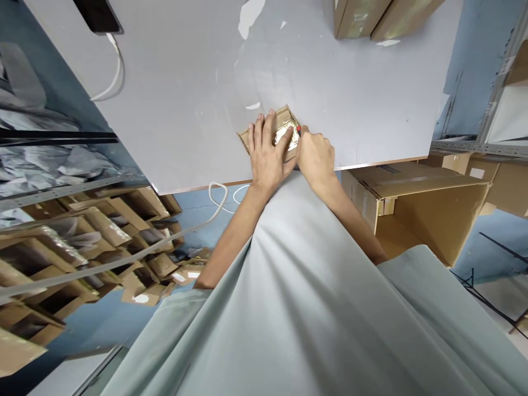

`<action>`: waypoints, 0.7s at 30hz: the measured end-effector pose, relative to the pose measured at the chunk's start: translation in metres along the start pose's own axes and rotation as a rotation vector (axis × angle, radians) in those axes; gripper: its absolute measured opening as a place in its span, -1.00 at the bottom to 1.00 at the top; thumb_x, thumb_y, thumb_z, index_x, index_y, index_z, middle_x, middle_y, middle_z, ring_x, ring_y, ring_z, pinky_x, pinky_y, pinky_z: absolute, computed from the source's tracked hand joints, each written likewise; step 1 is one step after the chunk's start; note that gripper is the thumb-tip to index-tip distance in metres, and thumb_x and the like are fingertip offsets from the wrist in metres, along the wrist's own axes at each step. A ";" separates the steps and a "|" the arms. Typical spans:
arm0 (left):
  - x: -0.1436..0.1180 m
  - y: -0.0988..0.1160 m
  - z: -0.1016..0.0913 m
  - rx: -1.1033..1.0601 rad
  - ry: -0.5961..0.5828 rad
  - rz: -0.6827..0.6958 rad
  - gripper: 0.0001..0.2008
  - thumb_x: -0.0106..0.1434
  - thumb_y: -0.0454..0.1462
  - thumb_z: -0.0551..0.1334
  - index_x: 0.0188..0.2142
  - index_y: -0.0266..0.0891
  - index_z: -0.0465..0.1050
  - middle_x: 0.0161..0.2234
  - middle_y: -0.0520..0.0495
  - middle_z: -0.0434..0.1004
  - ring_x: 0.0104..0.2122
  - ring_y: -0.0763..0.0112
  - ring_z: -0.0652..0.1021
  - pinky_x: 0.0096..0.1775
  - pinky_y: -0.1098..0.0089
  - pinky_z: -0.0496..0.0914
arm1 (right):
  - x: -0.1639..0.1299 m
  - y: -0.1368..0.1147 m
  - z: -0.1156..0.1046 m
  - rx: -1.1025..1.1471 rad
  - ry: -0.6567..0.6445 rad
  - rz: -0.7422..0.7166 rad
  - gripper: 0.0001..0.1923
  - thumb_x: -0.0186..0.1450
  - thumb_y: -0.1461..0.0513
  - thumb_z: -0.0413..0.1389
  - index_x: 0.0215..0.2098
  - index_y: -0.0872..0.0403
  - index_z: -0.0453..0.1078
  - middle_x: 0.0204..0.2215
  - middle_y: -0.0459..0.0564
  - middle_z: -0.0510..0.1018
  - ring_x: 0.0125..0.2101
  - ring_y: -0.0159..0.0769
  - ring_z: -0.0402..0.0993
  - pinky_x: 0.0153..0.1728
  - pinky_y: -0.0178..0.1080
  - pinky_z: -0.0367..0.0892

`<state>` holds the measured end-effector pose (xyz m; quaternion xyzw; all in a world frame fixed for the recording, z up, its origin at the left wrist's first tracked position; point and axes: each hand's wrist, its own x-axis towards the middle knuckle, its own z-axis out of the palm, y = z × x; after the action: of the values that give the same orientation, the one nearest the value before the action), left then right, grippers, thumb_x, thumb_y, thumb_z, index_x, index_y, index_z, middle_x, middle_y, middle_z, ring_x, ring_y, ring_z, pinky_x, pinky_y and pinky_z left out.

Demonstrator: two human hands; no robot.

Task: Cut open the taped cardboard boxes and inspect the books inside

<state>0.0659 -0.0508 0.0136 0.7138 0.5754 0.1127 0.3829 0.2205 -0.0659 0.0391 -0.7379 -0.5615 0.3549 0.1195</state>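
Note:
A small brown cardboard package [284,119] with shiny clear tape lies near the front edge of the white table. My left hand [266,157] rests flat on it, fingers spread, with the thumb over the taped part. Close beside, at the package's right side, my right hand [317,157] is closed in a fist around a small red and black tool [298,130]. Only the tool's red end and a bit of dark show; the fist hides the rest, so its kind is unclear.
A phone [99,15] with a white cable [117,66] lies at the table's far left. Two cardboard boxes [363,19] stand at the back right. Below the right edge sits a large open carton [429,214]. Several open boxes [103,225] fill shelves at left.

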 end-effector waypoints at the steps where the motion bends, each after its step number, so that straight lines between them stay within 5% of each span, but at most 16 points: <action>1: 0.000 0.001 0.000 -0.008 -0.003 0.000 -0.19 0.35 0.40 0.37 0.40 0.08 0.57 0.71 -0.04 0.10 0.74 -0.17 -0.25 0.64 -0.31 -0.19 | -0.001 0.000 -0.001 0.001 0.011 0.017 -0.65 0.76 0.17 -0.09 0.19 0.11 0.51 -0.14 0.22 0.71 0.16 0.15 0.71 0.20 0.10 0.56; 8: 0.001 0.000 0.003 -0.079 0.057 0.048 -0.21 0.33 0.34 0.43 0.43 0.17 0.52 0.70 -0.04 0.14 0.73 -0.25 -0.07 0.66 -0.33 -0.22 | -0.008 -0.003 -0.011 -0.035 -0.001 0.073 -0.74 0.72 0.18 0.05 0.16 0.09 0.54 -0.12 0.25 0.73 0.12 0.17 0.71 0.19 0.11 0.54; 16: 0.007 -0.021 0.019 -0.048 0.119 0.126 -0.20 0.34 0.33 0.42 0.44 0.14 0.51 0.71 -0.08 0.10 0.70 -0.39 0.05 0.65 -0.39 -0.23 | -0.033 -0.047 -0.053 -0.432 -0.203 0.203 -0.60 0.73 0.23 -0.06 0.37 0.15 0.48 0.08 0.36 0.76 0.11 0.10 0.74 0.14 -0.01 0.58; 21: 0.008 -0.026 0.025 -0.077 0.157 0.172 -0.22 0.37 0.29 0.42 0.46 0.14 0.48 0.70 -0.08 0.14 0.70 -0.37 0.04 0.65 -0.42 -0.22 | -0.036 -0.053 -0.064 -0.472 -0.242 0.152 -0.52 0.76 0.15 -0.11 0.49 0.12 0.39 0.09 0.37 0.76 0.11 0.13 0.74 0.15 0.02 0.56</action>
<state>0.0641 -0.0530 -0.0237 0.7343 0.5354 0.2230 0.3528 0.2191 -0.0661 0.1299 -0.7376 -0.5819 0.3078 -0.1505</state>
